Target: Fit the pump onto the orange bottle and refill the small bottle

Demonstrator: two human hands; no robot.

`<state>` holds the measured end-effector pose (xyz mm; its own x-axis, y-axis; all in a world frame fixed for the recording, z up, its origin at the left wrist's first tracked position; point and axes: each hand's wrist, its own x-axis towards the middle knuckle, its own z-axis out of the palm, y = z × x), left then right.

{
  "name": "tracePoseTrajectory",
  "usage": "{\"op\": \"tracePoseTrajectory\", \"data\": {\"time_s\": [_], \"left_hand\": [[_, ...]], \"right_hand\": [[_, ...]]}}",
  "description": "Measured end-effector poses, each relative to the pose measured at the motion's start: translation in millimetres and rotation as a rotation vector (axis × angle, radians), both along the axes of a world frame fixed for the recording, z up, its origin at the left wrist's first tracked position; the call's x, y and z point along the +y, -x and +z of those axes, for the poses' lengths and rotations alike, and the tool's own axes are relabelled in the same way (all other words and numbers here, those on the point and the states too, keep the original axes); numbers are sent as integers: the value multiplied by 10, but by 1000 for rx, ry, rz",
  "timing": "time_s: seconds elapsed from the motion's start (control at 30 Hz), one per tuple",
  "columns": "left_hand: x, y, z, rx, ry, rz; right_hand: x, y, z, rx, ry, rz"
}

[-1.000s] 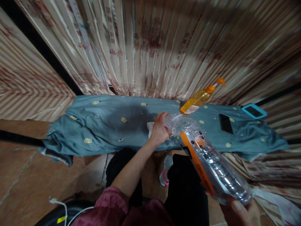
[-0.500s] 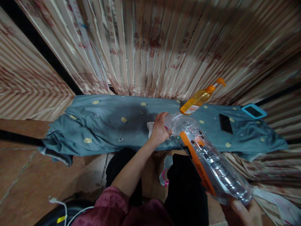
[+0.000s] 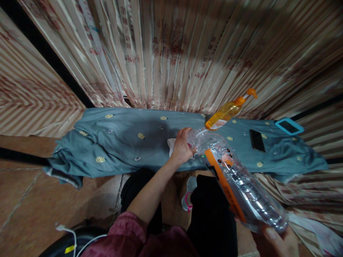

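A large clear plastic bottle (image 3: 250, 187) with an orange and dark label lies slanted across the view, its narrow end at the upper left. My left hand (image 3: 183, 147) is closed round that narrow end, over the bench. Lower right, my right hand (image 3: 278, 241) grips the wide base from below, thumb on its side; its other fingers are mostly hidden. Part of a white cloth (image 3: 170, 146) shows beside my left hand. Just behind the narrow end stands an amber pump bottle (image 3: 223, 114) with an orange pump head.
A grey-green cloth with pineapple prints (image 3: 128, 142) covers the narrow bench. On its right part lie a dark phone (image 3: 257, 140) and a blue-framed device (image 3: 289, 126). Striped curtains (image 3: 166, 53) hang behind and at both sides. A white cable (image 3: 71, 233) shows at lower left.
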<state>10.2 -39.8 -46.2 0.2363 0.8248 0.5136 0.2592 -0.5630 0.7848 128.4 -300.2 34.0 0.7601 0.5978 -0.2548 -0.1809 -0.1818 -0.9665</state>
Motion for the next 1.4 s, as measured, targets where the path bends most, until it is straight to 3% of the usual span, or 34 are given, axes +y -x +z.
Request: {"op": "tracePoseTrajectory", "data": {"time_s": [0.4, 0.67, 0.87, 1.4], "left_hand": [[6, -4, -10, -9, -4, -3], [6, -2, -5, -1, 7, -5], [1, -6, -4, -4, -3, 4], [7, -12, -2, 3, 17, 2]], "right_hand": [[-26, -40, -43, -14, -11, 22], [37, 59, 60, -12, -5, -9], [-6, -9, -5, -36, -15, 43], [-2, -47, -51, 14, -31, -43]]}}
